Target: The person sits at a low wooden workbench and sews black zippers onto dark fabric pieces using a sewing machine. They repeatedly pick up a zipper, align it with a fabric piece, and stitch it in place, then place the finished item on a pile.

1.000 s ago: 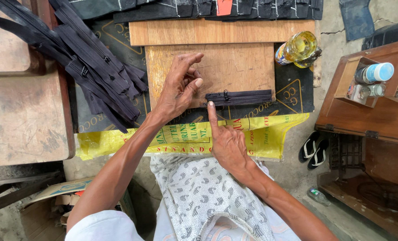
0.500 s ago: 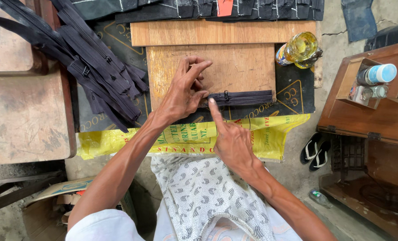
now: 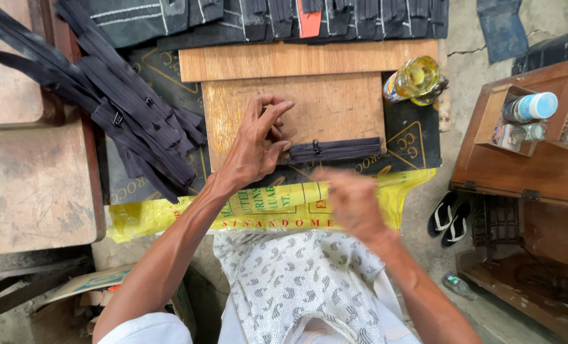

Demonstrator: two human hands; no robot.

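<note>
Grey concrete floor; worn wooden bench on one side; brown wooden cabinet opposite.

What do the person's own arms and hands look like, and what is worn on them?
Both arms are bare, lean and sinewy from short white sleeves down. The left hand shows no ring, watch or glove; the right hand is too blurred to tell.

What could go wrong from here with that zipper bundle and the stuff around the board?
The left hand pins only one end of the black zipper bundle; the right hand is off it, so the free end may fan out. The bundle lies at the wooden board's front edge and might slide off. The glass bottle lies beside it and could get knocked.
</note>
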